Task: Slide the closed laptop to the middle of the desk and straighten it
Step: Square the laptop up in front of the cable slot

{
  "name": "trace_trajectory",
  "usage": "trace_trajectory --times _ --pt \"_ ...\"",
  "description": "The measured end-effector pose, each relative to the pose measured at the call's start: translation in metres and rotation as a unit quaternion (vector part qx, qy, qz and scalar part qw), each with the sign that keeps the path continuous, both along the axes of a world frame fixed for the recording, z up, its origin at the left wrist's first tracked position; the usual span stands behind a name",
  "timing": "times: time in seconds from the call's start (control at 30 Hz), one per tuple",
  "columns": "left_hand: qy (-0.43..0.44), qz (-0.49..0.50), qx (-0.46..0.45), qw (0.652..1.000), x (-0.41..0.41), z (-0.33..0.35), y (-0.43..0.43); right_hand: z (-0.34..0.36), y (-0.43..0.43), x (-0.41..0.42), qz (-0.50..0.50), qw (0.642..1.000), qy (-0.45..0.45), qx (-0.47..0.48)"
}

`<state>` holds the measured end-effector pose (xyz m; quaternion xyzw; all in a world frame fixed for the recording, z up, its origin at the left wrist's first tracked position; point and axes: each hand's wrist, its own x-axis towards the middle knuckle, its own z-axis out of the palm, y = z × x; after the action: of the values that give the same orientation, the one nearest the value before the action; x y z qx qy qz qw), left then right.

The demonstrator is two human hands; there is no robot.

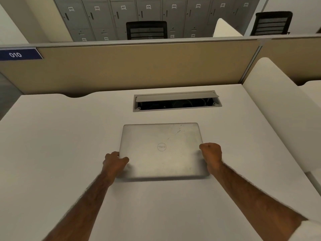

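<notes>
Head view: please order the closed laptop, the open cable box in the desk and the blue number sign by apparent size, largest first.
1. Laptop
2. Cable box
3. Blue number sign, partly cut off, farther from the camera, so unsure.

Dim warm light, soft blur, wide-angle bending

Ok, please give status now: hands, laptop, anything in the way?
Left hand and right hand grip the side edges of the closed laptop. It lies flat, about square to the desk. Open cable hatch behind, not touching.
</notes>
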<state>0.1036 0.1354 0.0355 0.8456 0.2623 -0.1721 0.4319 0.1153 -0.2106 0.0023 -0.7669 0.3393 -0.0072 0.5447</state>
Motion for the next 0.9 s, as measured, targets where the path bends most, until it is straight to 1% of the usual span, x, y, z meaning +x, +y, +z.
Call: trace_trajectory --times 0.13,0.3,0.63,0.83,0.9 --pt "0.003 -0.013 0.001 1.000 0.001 -0.003 0.000 0.004 -0.005 0.004 0.017 1.000 -0.003 -0.005" --pt "-0.019 -0.011 -0.003 1.000 0.002 -0.003 0.001 0.008 -0.004 0.003 0.043 0.999 0.004 -0.009" --pt "-0.033 -0.019 -0.005 0.999 0.000 -0.013 0.004 0.008 -0.006 -0.010 0.035 0.999 0.014 -0.011" --pt "-0.030 -0.006 -0.015 0.999 -0.003 -0.017 0.003 0.008 -0.009 -0.012 0.032 0.999 0.019 0.015" --pt "-0.031 -0.007 -0.002 0.999 -0.006 -0.019 0.000 0.007 -0.008 -0.012 0.033 0.999 0.015 0.020"
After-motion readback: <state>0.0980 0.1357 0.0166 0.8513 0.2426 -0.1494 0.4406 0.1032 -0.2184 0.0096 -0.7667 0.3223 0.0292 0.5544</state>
